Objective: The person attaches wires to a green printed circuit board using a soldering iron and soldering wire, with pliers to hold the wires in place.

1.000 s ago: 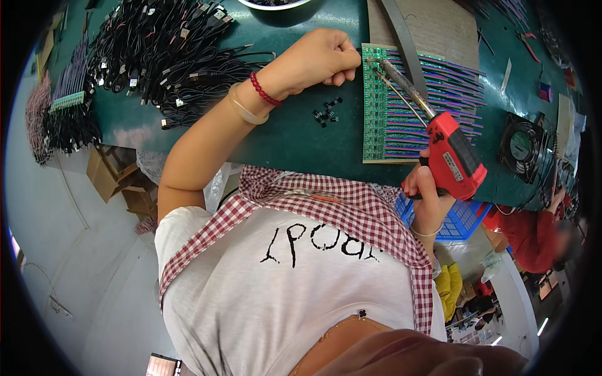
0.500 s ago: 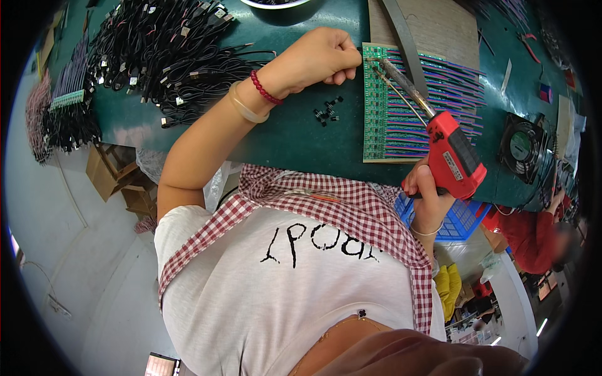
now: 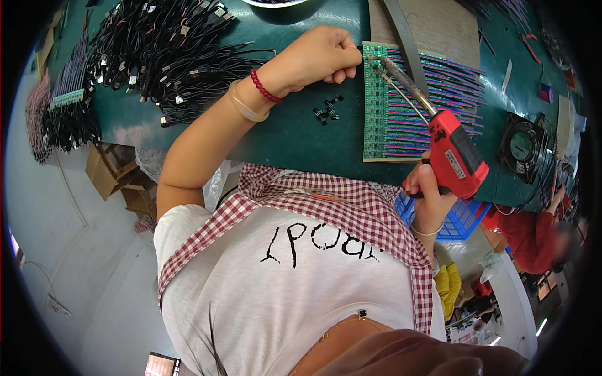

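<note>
"So, who is nearest the lens?"

"1 worker in a red-and-white checked apron, seen at a green table. The right hand has its fingers clamped around the handle of a red soldering gun."

"And the work itself?"

"A green circuit board panel lies flat on the table, ahead and slightly to the right. The gun's tip is at the panel's upper-left part; whether it touches cannot be told. Beside it, at the upper-left edge, the left hand has thumb and forefinger pinched together; anything between them is hidden."

"How far along?"

"Partway, by the look of it. Pink, blue and dark wires run off the right side in rows from top to bottom, so that side appears done. The left edge shows no cables below the hand, suggesting most of it is left. Loose small black parts lie nearby, probably unused."

"And beyond?"

"A heap of black cables covers the table's upper left, near a pale bowl. Off to the right are a black fan and a co-worker's red sleeve."
</note>
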`<state>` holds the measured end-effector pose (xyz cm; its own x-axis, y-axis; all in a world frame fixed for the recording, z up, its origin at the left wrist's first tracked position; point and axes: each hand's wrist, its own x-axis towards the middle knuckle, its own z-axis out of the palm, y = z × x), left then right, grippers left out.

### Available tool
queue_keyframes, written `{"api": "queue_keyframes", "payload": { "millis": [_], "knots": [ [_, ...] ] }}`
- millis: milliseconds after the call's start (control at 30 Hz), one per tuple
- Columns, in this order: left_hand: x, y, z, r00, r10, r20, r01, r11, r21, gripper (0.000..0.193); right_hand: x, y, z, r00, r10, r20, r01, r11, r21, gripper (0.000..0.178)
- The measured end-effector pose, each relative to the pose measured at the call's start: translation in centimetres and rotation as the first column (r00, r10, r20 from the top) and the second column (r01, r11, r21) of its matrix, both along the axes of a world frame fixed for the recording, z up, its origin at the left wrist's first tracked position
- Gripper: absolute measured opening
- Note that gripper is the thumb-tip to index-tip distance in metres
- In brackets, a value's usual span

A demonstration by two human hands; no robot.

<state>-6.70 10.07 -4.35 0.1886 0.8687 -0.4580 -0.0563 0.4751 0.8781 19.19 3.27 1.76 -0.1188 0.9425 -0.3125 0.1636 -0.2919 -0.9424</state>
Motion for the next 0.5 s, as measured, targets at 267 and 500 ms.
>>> {"api": "queue_keyframes", "payload": {
  "millis": [267, 500],
  "knots": [
    [-0.01, -0.09, 0.10, 1.000, 0.003, -0.015, -0.003, 1.000, 0.008, 0.014, -0.33, 0.36, 0.52, 0.998, -0.037, -0.042, 0.037, 0.999, 0.017, 0.029],
    [0.09, -0.02, 0.05, 1.000, 0.001, -0.003, -0.001, 1.000, 0.001, 0.013, -0.22, 0.06, 0.24, 1.000, 0.010, 0.016, -0.010, 1.000, -0.007, 0.030]
  ]
}}
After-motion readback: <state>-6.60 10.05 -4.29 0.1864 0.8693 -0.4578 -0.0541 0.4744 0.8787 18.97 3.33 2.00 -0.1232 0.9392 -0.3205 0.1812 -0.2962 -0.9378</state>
